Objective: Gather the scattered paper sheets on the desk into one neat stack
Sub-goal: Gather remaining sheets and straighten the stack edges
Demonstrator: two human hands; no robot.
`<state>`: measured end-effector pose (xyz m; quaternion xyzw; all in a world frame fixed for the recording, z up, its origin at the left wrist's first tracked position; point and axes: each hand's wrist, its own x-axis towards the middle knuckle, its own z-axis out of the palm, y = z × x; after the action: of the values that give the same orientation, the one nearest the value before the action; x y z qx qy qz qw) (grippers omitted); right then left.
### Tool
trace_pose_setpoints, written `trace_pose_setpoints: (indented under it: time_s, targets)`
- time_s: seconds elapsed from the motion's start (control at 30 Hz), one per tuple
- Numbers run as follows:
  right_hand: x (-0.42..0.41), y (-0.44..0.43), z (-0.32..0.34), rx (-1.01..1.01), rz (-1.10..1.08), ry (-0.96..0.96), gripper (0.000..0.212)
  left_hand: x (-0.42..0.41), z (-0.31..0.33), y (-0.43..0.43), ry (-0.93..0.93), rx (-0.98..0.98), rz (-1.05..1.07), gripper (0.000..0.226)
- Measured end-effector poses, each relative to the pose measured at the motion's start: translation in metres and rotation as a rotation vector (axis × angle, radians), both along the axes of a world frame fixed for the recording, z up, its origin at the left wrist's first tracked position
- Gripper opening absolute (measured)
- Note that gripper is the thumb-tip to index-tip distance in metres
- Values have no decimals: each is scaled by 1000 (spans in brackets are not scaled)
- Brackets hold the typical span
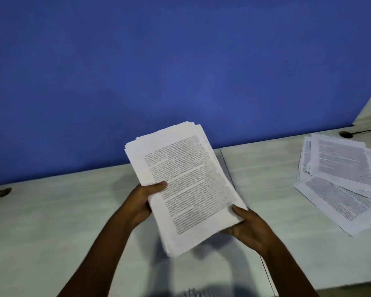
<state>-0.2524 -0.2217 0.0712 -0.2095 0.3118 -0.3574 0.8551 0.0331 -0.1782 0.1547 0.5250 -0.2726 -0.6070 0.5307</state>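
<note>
- Paper stack (184,185) is up off the table (51,221), held in both hands around the middle of the scene, with its shadow on the surface underneath.
- It's tilted, far end leaning left, printed text on the top page. The edges aren't flush; sheets fan out a bit at the far corner and along the right side.
- Left hand (141,202) grips the stack's left edge. The thumb (159,186) is clamped down on the top page; the other fingers are under the paper, so can't see them.
- Right hand (251,228) grips the near right corner, thumb (237,210) on top and the fingers (227,231) curled underneath.
- More loose sheets (341,179) are lying on the table far right, overlapping at different angles, well apart from the held stack.
- Just beyond those there's a round cable hole (345,134) with a black cable (368,128) running off to the right.
- Blue partition (180,61) runs along the far edge of the table.
</note>
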Motion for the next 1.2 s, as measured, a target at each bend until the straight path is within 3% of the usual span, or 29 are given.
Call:
trace_pose_setpoints:
  time_s: [0.1, 0.27, 0.43, 0.5, 0.63, 0.7, 0.83, 0.9, 1.0, 1.2]
  targets:
    - [-11, 5, 4, 87, 177, -68, 77, 15, -9, 19, 40, 95, -85, 51]
    - [22, 7, 15, 77, 234, 189, 31, -18, -40, 41, 73, 312, -97, 41]
    - [14, 15, 6, 31, 234, 234, 33, -24, -47, 64, 409, 253, 35, 48]
    - [13, 13, 7, 17, 250, 260, 33, -31, -51, 67, 317, 268, -12, 39]
    - [18, 11, 9, -125, 338, 420, 34, -51, -65, 57, -149, 321, 94, 33]
    - [18, 11, 9, -163, 358, 468, 34, -59, -64, 58, -111, 328, 103, 35]
    - [2, 6, -2, 19, 250, 378, 43, -73, -53, 83, 332, 336, 92, 39]
    - [-7, 7, -6, 50, 264, 333, 47, -87, -54, 98, 382, 345, 121, 40]
    - [-12, 15, 1, 47, 266, 272, 39, -106, -57, 112, 325, 334, 168, 38]
    - [-10, 16, -4, 19, 181, 259, 32, -116, -59, 114, -52, 210, 177, 42]
